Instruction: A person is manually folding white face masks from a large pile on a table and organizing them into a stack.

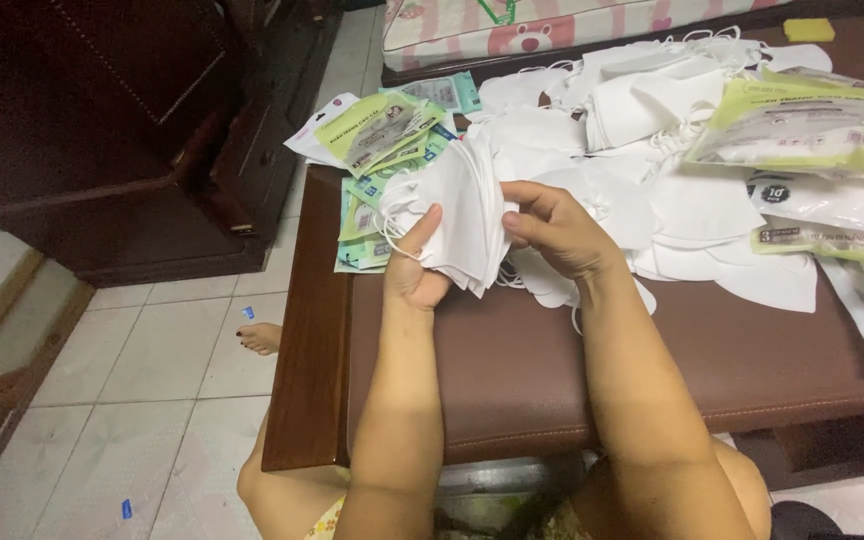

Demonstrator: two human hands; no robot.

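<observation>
Left hand [414,268] and right hand [552,228] both closed on a stack of white face masks [462,215], thumb pressed to its near face, fingers of the right pinching its edge. Held just above a brown padded bench top [512,370]. Beyond the right hand, a loose heap of white masks [652,150]; beyond the left, green mask packets [377,130]. Further left, pale floor tiles [142,370] and a dark wooden cabinet [122,130].

A stack of masks [462,215] of soft, matt white cloth is seen. The bench top [512,370] is covered in smooth brown leather-like padding, edged with glossy dark wood. Glossy plastic is shown by the packets [802,125].
</observation>
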